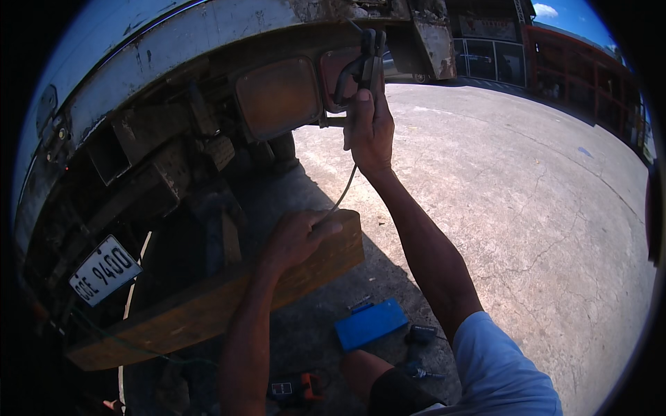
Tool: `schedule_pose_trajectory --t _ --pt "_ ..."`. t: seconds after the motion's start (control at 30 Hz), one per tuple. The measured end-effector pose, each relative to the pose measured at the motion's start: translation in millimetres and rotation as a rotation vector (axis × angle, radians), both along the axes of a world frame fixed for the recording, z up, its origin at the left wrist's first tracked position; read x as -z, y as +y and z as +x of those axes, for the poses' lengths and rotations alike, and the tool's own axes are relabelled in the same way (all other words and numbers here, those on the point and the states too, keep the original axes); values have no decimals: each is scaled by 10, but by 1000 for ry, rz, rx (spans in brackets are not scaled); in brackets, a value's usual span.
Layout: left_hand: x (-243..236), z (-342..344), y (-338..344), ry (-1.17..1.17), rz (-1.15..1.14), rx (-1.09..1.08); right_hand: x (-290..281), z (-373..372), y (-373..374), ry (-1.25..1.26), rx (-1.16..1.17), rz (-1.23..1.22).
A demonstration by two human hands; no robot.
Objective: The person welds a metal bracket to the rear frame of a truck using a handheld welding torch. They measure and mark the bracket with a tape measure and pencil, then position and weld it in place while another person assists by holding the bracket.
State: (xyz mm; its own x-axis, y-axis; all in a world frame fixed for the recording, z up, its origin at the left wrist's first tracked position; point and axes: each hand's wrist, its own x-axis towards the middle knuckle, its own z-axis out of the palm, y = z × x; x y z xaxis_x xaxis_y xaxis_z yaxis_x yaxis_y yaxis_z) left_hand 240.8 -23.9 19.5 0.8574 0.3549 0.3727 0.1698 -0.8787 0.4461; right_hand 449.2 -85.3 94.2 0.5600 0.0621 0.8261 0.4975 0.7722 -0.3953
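Note:
My right hand is raised under the truck's edge, its fingers wrapped round a dark clamp-like tool with long, narrow jaws pointing up. The tool's exact kind does not show. From below that hand a thin grey cable curves down to my left hand, whose fingers are closed on it. My left hand is above the far end of a long brown beam; whether it rests on the beam I cannot tell. Just behind the tool are two square, reddish-brown lamp panels, the larger lamp panel further left.
The truck's pale body edge arches overhead, with dark frame parts below. A white licence plate hangs at left. On the ground lie a blue box, a black-and-orange power tool and small dark tools. Sunlit concrete spreads right.

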Motion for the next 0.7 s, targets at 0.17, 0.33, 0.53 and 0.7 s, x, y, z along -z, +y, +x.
schedule_pose_trajectory --t 0.17,0.33,0.53,0.7 --pt "3 -1 10 29 -6 -21 17 9 -12 19 -36 -27" --pt "-3 0 15 34 49 -38 19 7 -10 7 -15 -35" --pt "-24 -7 -16 44 44 -49 13 -5 -5 8 -5 -47" --pt "-38 -7 -24 68 -9 -49 -3 -1 18 -4 17 -42"
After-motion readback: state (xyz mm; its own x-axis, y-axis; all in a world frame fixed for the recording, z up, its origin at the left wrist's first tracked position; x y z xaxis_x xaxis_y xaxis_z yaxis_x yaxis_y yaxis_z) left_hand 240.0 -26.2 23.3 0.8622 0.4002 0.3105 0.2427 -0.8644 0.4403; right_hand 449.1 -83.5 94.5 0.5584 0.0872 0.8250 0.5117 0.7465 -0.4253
